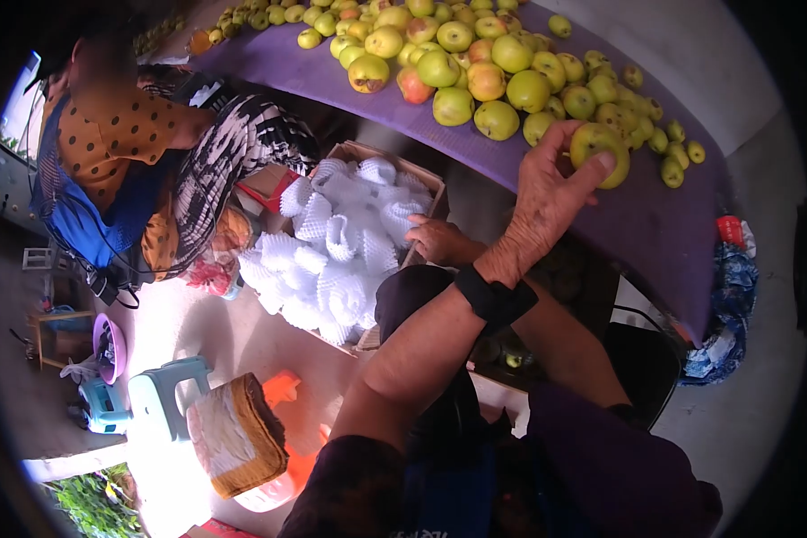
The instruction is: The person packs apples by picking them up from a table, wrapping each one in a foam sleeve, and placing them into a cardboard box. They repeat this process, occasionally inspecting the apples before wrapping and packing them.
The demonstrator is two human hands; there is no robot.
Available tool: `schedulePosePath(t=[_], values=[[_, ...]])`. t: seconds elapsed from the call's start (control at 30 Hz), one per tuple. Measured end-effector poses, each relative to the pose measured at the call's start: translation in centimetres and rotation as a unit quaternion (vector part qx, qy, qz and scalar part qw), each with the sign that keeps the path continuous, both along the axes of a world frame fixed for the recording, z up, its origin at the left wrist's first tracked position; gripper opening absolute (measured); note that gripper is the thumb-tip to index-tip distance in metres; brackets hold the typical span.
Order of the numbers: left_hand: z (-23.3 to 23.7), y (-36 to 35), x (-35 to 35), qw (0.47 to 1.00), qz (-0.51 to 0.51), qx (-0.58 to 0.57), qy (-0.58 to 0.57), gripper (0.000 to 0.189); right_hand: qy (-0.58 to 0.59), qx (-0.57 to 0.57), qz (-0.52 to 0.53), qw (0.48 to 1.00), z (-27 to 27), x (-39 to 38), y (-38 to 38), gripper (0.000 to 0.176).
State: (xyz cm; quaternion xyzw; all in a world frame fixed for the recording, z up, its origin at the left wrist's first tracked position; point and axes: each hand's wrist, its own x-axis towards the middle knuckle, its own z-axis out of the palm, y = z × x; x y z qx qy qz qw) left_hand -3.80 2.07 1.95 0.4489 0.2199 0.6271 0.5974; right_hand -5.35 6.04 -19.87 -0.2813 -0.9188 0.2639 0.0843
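My left hand (556, 179) is closed round a yellow-green apple (600, 154), with the thumb across its near side. It holds the apple at the front edge of a purple-covered table (637, 242), and a black band circles that wrist. Beneath the left forearm, my right hand (441, 241) reaches the other way, to the right rim of a cardboard box (438, 184). Its fingers point at the white foam fruit nets (341, 238) heaped in the box and appear slightly apart, with nothing visible in them. Several green and reddish apples (454, 106) are piled on the table.
At the left sits another person (121, 134) in a dotted top. A turquoise stool (166, 394), an orange stool (300, 466) with a folded cushion (238, 435), and a purple basin (109, 348) stand on the floor. A blue patterned bag (726, 314) hangs by the table's right end.
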Motion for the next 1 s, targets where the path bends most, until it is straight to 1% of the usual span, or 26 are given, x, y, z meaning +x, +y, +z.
schedulePosePath(t=[0.2, 0.3, 0.4, 0.47, 0.5, 0.53, 0.57, 0.6, 0.63, 0.67, 0.73, 0.77, 0.8, 0.83, 0.87, 0.9, 0.93, 0.97, 1.0], values=[[-0.1, 0.2, 0.5, 1.000, 0.012, -0.005, 0.022, 0.048, 0.133, -0.042, -0.040, 0.989, -0.6, -0.1, 0.0, 0.028], [-0.2, 0.2, 0.5, 1.000, 0.004, -0.015, 0.004, 0.048, 0.197, -0.077, -0.060, 0.975, -0.3, 0.8, -0.3, 0.028], [-0.1, 0.2, 0.4, 1.000, 0.013, -0.013, 0.004, 0.048, 0.225, -0.085, -0.073, 0.968, 0.6, 2.6, -0.4, 0.029], [-0.5, 0.5, 0.3, 1.000, 0.006, -0.005, 0.002, 0.047, 0.280, -0.071, -0.023, 0.957, 2.6, 5.1, -0.8, 0.031], [-0.5, 0.6, 0.1, 1.000, 0.005, -0.008, 0.009, 0.045, 0.256, -0.140, -0.013, 0.956, 4.1, 6.5, -0.9, 0.033], [-0.4, 0.7, -0.1, 1.000, 0.000, -0.011, 0.014, 0.043, 0.312, -0.176, -0.050, 0.932, 6.7, 7.5, -2.8, 0.033], [-0.3, 0.7, -0.3, 1.000, -0.006, -0.016, 0.008, 0.041, 0.350, -0.273, -0.086, 0.892, 8.5, 8.0, -3.5, 0.039], [-0.3, 0.7, -0.5, 1.000, -0.015, -0.022, 0.002, 0.039, 0.386, -0.364, -0.122, 0.839, 9.7, 8.9, -4.1, 0.046], [-0.5, 0.9, -0.7, 0.999, -0.024, -0.029, -0.013, 0.037, 0.238, -0.295, -0.194, 0.905, 10.4, 10.6, -4.1, 0.059], [-0.7, 1.0, -1.0, 0.999, -0.031, -0.035, -0.019, 0.037, 0.238, -0.289, -0.212, 0.903, 10.7, 12.4, -4.8, 0.059], [-1.3, 1.4, -1.4, 0.997, -0.054, -0.051, -0.029, 0.040, 0.167, -0.154, -0.283, 0.932, 11.3, 15.4, -6.4, 0.060], [-1.4, 1.6, -1.0, 0.995, -0.078, -0.057, -0.021, 0.040, 0.171, -0.134, -0.321, 0.922, 12.6, 17.6, -7.7, 0.054], [-1.7, 1.6, -1.6, 0.994, -0.086, -0.064, -0.009, 0.041, 0.171, -0.129, -0.331, 0.919, 12.6, 18.3, -8.4, 0.054], [-1.9, 1.5, -1.5, 0.994, -0.094, -0.061, -0.010, 0.041, 0.154, -0.125, -0.368, 0.908, 12.4, 18.9, -8.9, 0.052], [-2.1, 1.3, -1.3, 0.993, -0.097, -0.068, 0.021, 0.042, 0.139, -0.122, -0.404, 0.896, 12.3, 19.3, -9.3, 0.051], [-2.2, 1.1, -1.0, 0.991, -0.099, -0.076, 0.053, 0.042, 0.142, -0.119, -0.409, 0.894, 12.0, 19.6, -9.7, 0.051], [-2.4, 0.8, -0.7, 0.990, -0.103, -0.075, 0.056, 0.042, 0.165, -0.111, -0.419, 0.886, 11.7, 19.8, -10.2, 0.046], [-2.6, 0.6, -0.5, 0.987, -0.120, -0.073, 0.080, 0.042, 0.188, -0.104, -0.427, 0.879, 11.5, 20.0, -10.4, 0.042], [-2.7, 0.3, -0.4, 0.983, -0.137, -0.072, 0.104, 0.042, 0.192, -0.107, -0.428, 0.876, 11.6, 20.2, -10.5, 0.042]])
